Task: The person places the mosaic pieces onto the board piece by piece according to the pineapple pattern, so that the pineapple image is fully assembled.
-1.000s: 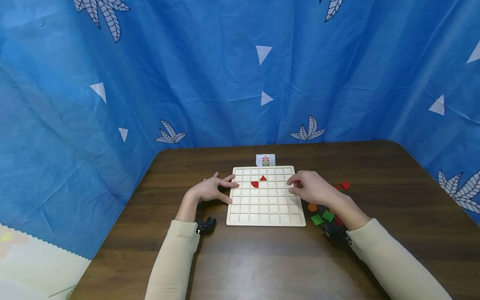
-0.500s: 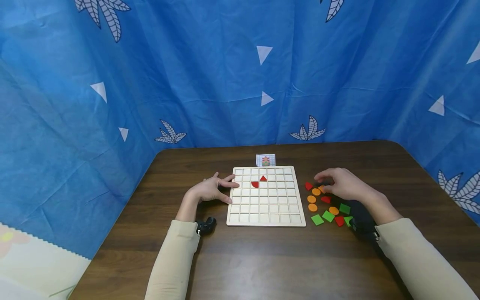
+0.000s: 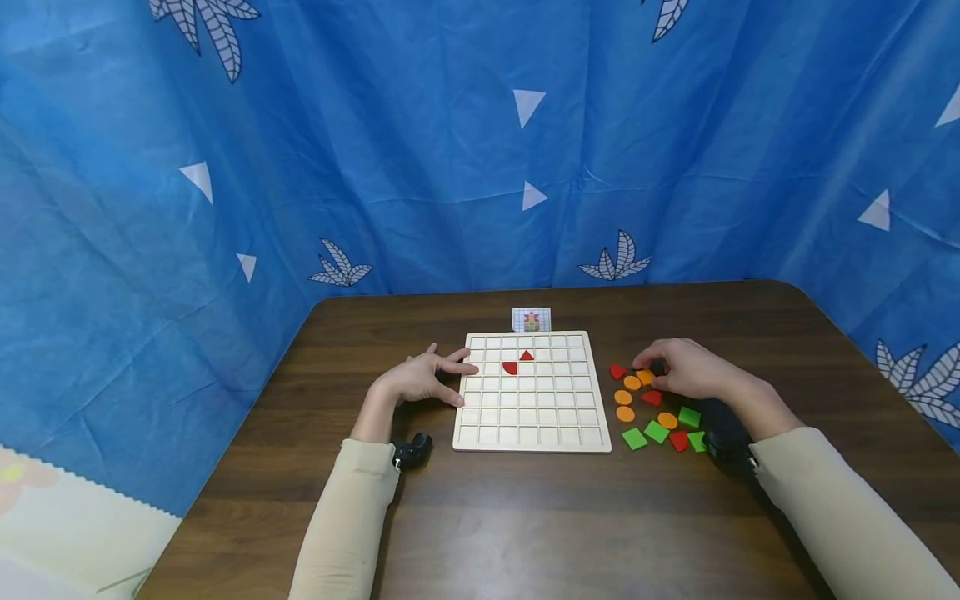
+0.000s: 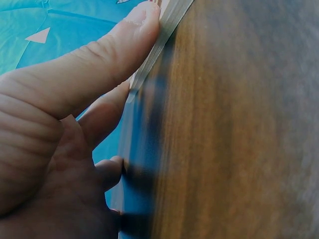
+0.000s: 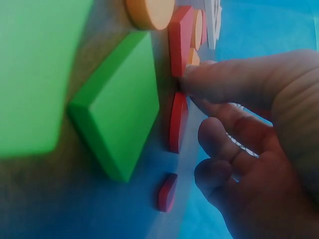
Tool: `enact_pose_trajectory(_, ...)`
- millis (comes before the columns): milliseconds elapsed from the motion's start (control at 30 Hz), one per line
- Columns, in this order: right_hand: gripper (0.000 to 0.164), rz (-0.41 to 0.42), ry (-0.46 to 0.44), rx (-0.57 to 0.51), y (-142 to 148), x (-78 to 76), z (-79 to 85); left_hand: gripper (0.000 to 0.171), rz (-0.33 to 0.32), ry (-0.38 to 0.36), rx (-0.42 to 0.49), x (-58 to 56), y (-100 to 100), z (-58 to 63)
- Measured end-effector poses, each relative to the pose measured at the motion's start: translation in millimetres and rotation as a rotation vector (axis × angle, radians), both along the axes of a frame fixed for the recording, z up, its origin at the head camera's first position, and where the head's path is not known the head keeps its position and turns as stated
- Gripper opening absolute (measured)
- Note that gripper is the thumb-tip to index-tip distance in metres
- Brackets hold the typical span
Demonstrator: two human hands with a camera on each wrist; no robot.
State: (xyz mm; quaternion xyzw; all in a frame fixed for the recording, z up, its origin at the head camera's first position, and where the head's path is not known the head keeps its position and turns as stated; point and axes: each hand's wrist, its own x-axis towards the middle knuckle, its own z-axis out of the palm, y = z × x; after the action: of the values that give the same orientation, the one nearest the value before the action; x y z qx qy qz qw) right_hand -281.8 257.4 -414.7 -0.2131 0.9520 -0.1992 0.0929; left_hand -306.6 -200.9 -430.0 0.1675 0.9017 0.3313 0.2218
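A pale wooden grid board [image 3: 533,406] lies on the table, with a red triangle [image 3: 527,356] and a red quarter-circle [image 3: 511,367] in its cells. My left hand [image 3: 417,377] rests at the board's left edge, fingers spread, thumb and fingertips on the rim. Right of the board, my right hand [image 3: 690,371] reaches into the loose pieces. Its thumb and index finger pinch an orange piece [image 3: 645,377] low over the table. Seen from the right wrist, the thumb partly covers that piece, beside red pieces [image 5: 178,122] and a green square [image 5: 119,107].
Around the right hand lie several orange discs [image 3: 624,397], red pieces [image 3: 678,441] and green squares [image 3: 635,438]. A small printed card [image 3: 531,319] with a coloured grid pattern sits behind the board. A blue curtain [image 3: 465,167] hangs beyond the dark wooden table [image 3: 540,525].
My right hand has moved from the board's right edge to the loose pieces, and its fingertips have closed in on the orange piece. The left hand stays in place.
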Motion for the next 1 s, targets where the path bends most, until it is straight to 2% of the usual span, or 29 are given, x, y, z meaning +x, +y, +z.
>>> enact_pose_trajectory(300,0.026,-0.016,0.0,0.041,-4.6,-1.1,0.6,0.061,-0.007,0.01,-0.007,-0.2,2.1,0.1)
enact_pose_trajectory(500,0.029,-0.021,0.018,0.025,-12.5,-1.5,8.3,0.061,0.006,0.011,-0.008,0.2,1.8,-0.3)
enact_pose_trajectory(1000,0.035,-0.016,0.035,-0.059,-67.4,-11.0,17.1,0.061,-0.007,0.023,-0.008,-0.5,-0.2,-2.5)
